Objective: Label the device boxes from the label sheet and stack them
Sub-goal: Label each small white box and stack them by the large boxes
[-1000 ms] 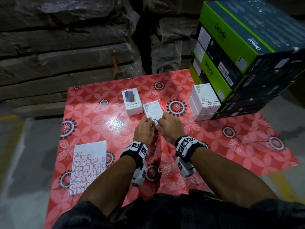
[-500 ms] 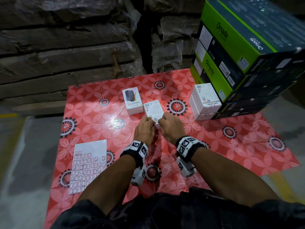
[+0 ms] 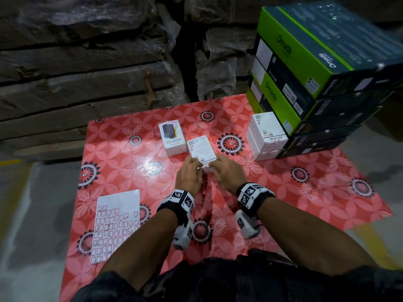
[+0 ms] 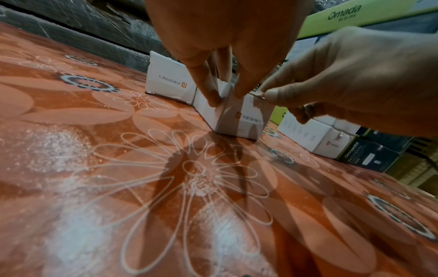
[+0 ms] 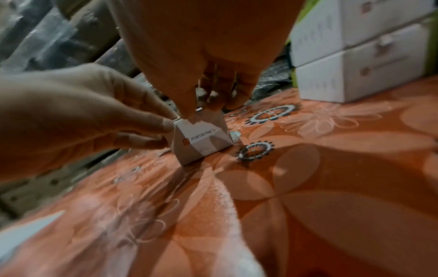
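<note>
A white Portronics box lies flat on the red flowered tablecloth, and both hands work at its near edge. My left hand grips the box's near left corner between curled fingers and thumb. My right hand pinches a small label against the top near edge of the box. The label sheet lies flat at the near left, with several labels on it.
A second white box marked Halley 20K stands just left of and behind the held one. Two white boxes are stacked at the right, against a tall pile of green and dark Omada cartons. Wrapped pallets are behind.
Both hands stay at the near edge of the same white box, with only small finger movement there. The box and the sheet have not moved.
</note>
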The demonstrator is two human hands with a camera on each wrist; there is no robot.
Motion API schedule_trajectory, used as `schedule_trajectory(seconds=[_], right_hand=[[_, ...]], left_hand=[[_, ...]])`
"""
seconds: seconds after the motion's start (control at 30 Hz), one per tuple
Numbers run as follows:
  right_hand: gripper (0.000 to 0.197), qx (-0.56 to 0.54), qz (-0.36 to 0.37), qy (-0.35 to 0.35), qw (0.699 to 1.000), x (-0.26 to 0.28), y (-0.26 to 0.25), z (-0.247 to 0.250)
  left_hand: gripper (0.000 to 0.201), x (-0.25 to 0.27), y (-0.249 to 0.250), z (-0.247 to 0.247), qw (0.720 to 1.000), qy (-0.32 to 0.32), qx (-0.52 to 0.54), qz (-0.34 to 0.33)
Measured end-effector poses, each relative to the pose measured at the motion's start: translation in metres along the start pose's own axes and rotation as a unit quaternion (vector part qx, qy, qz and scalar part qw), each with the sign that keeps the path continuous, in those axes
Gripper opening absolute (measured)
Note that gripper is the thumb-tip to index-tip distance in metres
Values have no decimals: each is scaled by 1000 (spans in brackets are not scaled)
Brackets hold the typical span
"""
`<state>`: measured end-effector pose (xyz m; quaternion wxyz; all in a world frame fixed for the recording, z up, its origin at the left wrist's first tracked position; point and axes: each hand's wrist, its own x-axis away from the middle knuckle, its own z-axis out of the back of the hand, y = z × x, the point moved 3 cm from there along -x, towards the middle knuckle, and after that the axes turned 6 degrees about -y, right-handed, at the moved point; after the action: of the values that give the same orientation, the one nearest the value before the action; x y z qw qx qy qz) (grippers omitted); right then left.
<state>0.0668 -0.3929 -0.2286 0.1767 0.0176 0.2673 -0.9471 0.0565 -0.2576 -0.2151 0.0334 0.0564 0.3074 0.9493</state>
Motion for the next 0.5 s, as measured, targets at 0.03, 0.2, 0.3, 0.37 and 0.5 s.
schedule_trajectory(seconds=[0.03, 0.2, 0.3, 0.37, 0.5], right_hand=[[17, -44, -47, -7, 998, 1, 4, 1], [24, -343, -350, 36, 871, 4, 26, -4], [16, -441, -388, -33, 809, 2, 19, -3], [21, -466, -387, -54, 794, -2, 12, -5], [24, -476, -398, -65, 782, -7, 4, -9]], left_hand=[[23, 0, -1, 0, 1000, -1, 4, 1], [21, 3, -5, -2, 1000, 8, -2, -10], [19, 3, -5, -3, 998, 25, -43, -26], [18, 1, -7, -4, 996, 31, -56, -57], [11, -6, -9, -5, 993, 18, -67, -91]])
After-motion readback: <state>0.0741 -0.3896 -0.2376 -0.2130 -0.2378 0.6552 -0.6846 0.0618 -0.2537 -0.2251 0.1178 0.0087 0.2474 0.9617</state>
